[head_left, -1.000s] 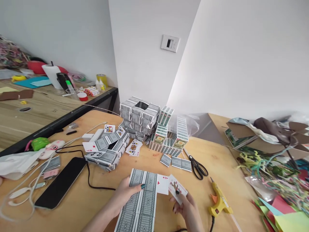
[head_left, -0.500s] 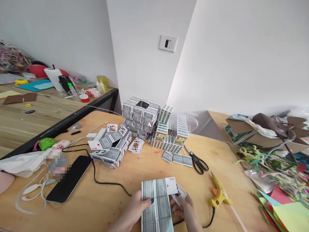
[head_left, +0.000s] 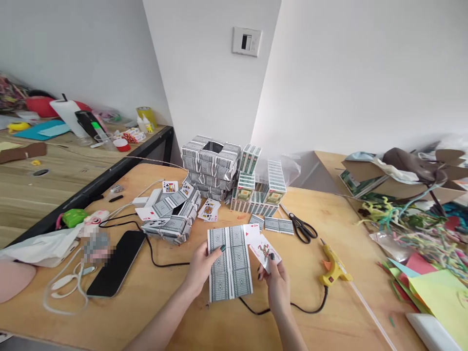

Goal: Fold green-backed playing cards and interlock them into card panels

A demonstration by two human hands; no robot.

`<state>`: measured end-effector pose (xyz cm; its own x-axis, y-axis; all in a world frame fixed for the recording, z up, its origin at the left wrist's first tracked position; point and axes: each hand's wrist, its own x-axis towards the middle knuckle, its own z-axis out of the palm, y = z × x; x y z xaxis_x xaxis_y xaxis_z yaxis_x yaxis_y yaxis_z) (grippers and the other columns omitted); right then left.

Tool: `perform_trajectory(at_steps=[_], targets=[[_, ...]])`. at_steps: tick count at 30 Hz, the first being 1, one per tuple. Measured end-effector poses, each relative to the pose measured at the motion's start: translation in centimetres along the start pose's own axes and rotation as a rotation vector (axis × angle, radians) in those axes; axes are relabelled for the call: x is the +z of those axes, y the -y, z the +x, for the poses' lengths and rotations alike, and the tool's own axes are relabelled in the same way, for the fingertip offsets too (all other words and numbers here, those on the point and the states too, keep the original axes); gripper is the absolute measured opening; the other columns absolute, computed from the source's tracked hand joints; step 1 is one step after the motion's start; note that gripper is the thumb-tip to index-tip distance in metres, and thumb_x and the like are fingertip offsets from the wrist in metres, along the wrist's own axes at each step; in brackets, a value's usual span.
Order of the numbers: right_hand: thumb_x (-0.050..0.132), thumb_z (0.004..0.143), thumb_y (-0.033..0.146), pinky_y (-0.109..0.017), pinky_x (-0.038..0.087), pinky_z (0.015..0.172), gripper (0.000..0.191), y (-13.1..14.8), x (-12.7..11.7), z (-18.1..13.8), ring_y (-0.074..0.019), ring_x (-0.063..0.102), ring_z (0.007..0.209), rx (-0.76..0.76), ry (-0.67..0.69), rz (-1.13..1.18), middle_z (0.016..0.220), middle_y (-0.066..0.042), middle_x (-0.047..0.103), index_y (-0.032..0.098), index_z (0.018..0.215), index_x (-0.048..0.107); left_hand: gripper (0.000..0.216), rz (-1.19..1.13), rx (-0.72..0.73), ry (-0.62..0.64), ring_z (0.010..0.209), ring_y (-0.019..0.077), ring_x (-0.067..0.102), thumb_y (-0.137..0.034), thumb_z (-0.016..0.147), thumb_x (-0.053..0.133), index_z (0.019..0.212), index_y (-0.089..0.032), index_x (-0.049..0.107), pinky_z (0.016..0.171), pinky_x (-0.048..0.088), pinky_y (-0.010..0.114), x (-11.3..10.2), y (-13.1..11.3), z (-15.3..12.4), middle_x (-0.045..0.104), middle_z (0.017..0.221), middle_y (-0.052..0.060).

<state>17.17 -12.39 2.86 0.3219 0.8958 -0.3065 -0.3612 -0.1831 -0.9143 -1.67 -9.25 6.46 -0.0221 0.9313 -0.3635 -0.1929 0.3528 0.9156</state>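
My left hand (head_left: 202,265) grips the left edge of a panel of joined playing cards (head_left: 239,265), patterned backs up, its thumb lying on top. An ace of diamonds (head_left: 251,234) sticks out at the panel's upper right corner. Between the thumb and fingers of my right hand (head_left: 276,280) is a joker card (head_left: 263,247), face up, beside the panel's right edge. Whether the joker touches the panel I cannot tell. Beyond them lie loose cards (head_left: 279,224) with backs up, and a king card (head_left: 209,209) on a small pile.
A yellow glue gun (head_left: 333,268) and black scissors (head_left: 302,228) lie to the right. Behind stand a folded-card box (head_left: 210,165), a lower card structure (head_left: 177,224) and stacked card packs (head_left: 275,183). A phone (head_left: 117,263) and cables lie left; coloured paper (head_left: 438,287) lies right.
Both hands and the card panel have risen and moved farther over the table. The joker has turned into plain view, held in my right hand. The camera view has shifted slightly.
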Motion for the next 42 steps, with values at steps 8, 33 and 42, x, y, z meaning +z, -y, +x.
perform_trajectory(at_steps=[8, 33, 42], targets=[[0.051, 0.077, 0.056, -0.024, 0.037, 0.04, 0.037, 0.5, 0.4, -1.2, -0.0111, 0.042, 0.04, -0.109, 0.099, -0.186, 0.049, 0.003, 0.051, 0.019, 0.083, 0.051, 0.053, -0.09, 0.023, -0.003, 0.092, 0.0249, 0.063, -0.044, 0.059, 0.072, 0.1, -0.014, 0.06, 0.076, 0.049, 0.032, -0.8, -1.5, 1.0, 0.066, 0.105, 0.011], [0.048, 0.082, 0.05, -0.021, 0.039, 0.038, 0.033, 1.7, 2.7, -2.9, -0.0085, 0.044, 0.038, -0.233, 0.002, -0.217, 0.058, 0.001, 0.059, 0.017, 0.085, 0.048, 0.039, -0.135, 0.064, -0.004, 0.088, 0.0242, 0.063, -0.034, 0.068, 0.067, 0.101, -0.014, 0.059, 0.077, 0.048, 0.034, -0.5, -1.0, 1.6, 0.067, 0.099, 0.01], [0.046, 0.084, 0.049, -0.021, 0.039, 0.036, 0.03, 1.5, 2.6, -2.7, -0.0079, 0.044, 0.036, -0.275, -0.071, -0.225, 0.059, 0.001, 0.06, 0.018, 0.087, 0.046, 0.044, -0.132, 0.058, 0.019, 0.086, 0.0246, 0.064, -0.035, 0.068, 0.068, 0.105, -0.014, 0.059, 0.074, 0.049, 0.034, -0.6, -0.9, 1.9, 0.068, 0.095, 0.01]])
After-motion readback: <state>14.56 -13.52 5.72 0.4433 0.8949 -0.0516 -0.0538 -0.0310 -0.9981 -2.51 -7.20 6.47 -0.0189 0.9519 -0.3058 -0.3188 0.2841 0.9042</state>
